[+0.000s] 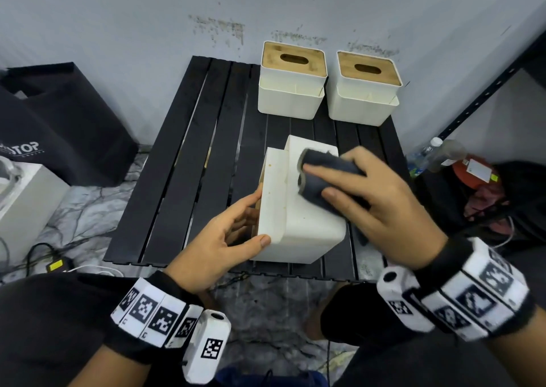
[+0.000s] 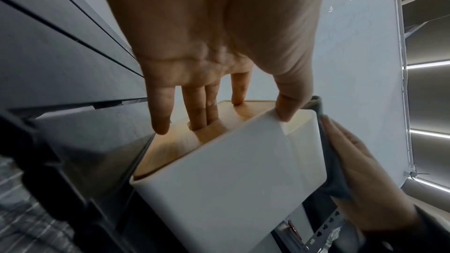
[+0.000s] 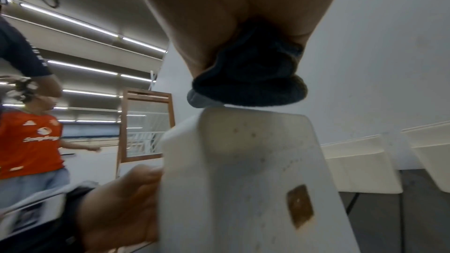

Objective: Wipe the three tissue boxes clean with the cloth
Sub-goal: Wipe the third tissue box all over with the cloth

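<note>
table (image 1: 183,162): black, slatted, against a grey wall | black bag (image 1: 59,126): on the floor at left, white letters on it | plastic bottle (image 1: 434,153): at right near a metal shelf (image 1: 484,91) | cables (image 1: 44,256): on marbled floor

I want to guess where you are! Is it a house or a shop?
Probably neither: it looks like a storeroom or workroom. A low black slatted table stands by a scuffed wall, with a metal rack and bags on the floor.
</note>
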